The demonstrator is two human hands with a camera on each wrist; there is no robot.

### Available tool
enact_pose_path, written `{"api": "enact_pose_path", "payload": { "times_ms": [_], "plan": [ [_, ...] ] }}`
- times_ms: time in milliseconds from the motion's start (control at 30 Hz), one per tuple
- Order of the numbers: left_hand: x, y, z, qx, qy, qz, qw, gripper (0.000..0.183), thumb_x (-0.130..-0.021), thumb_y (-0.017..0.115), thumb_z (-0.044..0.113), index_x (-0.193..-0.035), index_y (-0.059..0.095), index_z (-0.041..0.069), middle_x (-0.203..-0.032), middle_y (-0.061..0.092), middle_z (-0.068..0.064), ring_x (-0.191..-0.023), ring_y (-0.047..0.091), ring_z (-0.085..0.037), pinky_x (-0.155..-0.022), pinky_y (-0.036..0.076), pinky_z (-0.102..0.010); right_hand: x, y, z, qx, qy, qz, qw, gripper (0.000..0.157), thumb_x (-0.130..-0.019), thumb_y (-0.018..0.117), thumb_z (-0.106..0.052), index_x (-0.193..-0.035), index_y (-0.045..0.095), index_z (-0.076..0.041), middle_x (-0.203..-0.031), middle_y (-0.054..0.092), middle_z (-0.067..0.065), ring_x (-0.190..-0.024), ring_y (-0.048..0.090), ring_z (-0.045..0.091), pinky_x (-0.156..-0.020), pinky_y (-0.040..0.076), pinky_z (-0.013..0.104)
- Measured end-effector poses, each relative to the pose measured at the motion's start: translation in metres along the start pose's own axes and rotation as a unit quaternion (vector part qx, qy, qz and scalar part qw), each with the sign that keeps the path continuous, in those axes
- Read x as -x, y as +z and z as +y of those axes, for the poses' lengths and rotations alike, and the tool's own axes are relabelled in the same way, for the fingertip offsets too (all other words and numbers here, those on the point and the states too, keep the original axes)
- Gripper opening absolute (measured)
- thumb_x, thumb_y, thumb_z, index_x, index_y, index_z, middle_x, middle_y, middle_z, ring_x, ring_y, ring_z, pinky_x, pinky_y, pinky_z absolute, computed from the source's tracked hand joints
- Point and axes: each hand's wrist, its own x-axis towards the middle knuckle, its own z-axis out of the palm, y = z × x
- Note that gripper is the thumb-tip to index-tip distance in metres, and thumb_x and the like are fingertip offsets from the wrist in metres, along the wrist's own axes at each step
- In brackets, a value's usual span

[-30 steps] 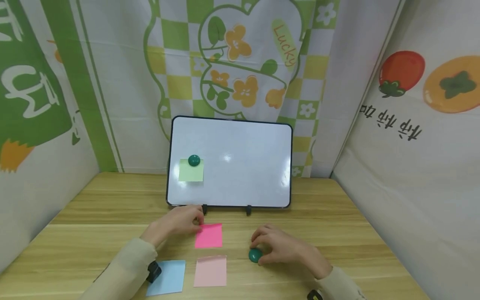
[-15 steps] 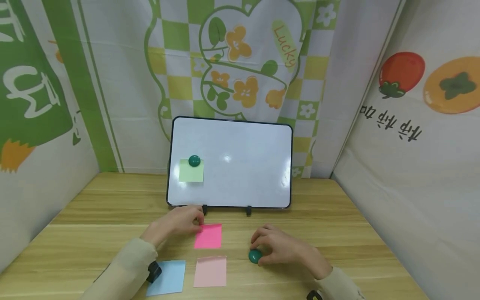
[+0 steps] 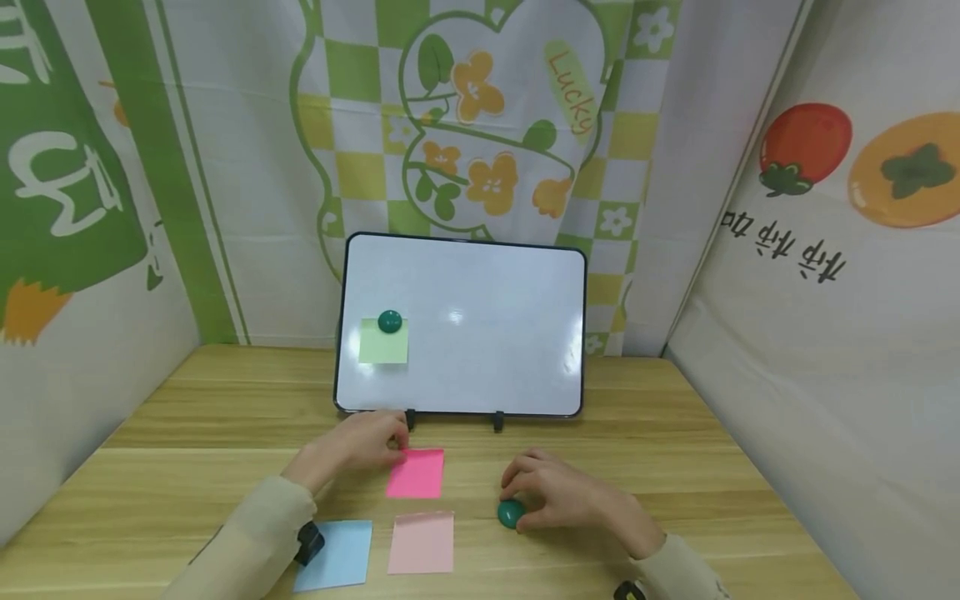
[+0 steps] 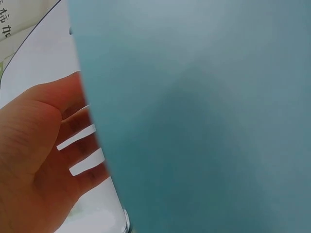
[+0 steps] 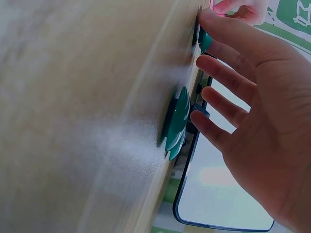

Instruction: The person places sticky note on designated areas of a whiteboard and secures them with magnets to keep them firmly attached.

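Magnet (image 3: 511, 514) between pinching fingers of right hand (image 3: 558, 497), corner of bright-pink note (image 3: 417, 477) in pinching left hand (image 3: 366, 442)

Small cloth-walled booth (image 3: 255, 208); whether in home or office, cannot tell. Checked, flowered curtain (image 3: 468, 196) hangs at far side; left sheet (image 3: 82, 383) green-printed, right sheet (image 3: 817, 392) bearing fruit pictures (image 3: 806, 146); wood-grain table (image 3: 675, 467) set between them.

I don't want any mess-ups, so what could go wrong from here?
The bright pink note could crease, since the left hand grips just a corner. The blue note might get dragged, as the black wrist camera overlaps it in the head view. The rounded green magnet may slip, as the right hand only pinches it.
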Motion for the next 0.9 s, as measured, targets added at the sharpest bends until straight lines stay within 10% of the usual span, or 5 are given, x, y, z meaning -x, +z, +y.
{"api": "enact_pose_path", "payload": {
  "times_ms": [900],
  "plan": [
    [-0.004, -0.017, 0.008, 0.005, -0.019, -0.028, 0.9994, 0.006, -0.092, 0.07, 0.025, -0.09, 0.072, 0.02, -0.089, 0.063, 0.009, -0.081, 0.056, -0.01, -0.081, 0.052, -0.034, 0.001, -0.007, -0.003, 0.006, -0.026, 0.022, 0.999, 0.031, -0.088, 0.075, -0.033, -0.117, 0.072, -0.02, -0.125, 0.061, -0.005, -0.122, 0.05, 0.014, -0.106, 0.044, 0.036]
  ]
}}
